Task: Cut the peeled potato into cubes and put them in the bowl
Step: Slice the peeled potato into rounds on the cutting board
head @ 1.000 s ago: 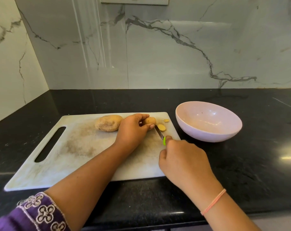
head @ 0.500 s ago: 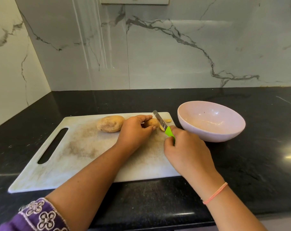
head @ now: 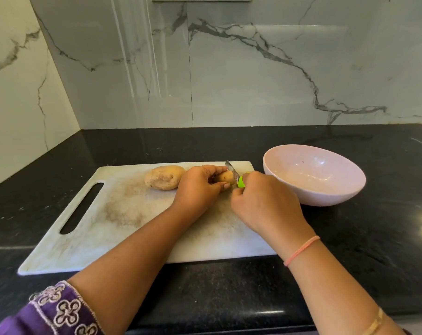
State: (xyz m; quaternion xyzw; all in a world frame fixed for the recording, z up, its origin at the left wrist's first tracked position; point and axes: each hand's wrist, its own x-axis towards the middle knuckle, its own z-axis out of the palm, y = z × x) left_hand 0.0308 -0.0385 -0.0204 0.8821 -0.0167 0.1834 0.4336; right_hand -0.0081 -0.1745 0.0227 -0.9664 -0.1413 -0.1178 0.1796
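Green-handled knife [head: 234,174], your right fingers [head: 252,180] clamped round it: blade may slip onto left fingers [head: 212,169] pinching the small potato [head: 225,178].

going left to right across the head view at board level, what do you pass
board's slot → big potato → left hand → small potato → knife → right hand → bowl
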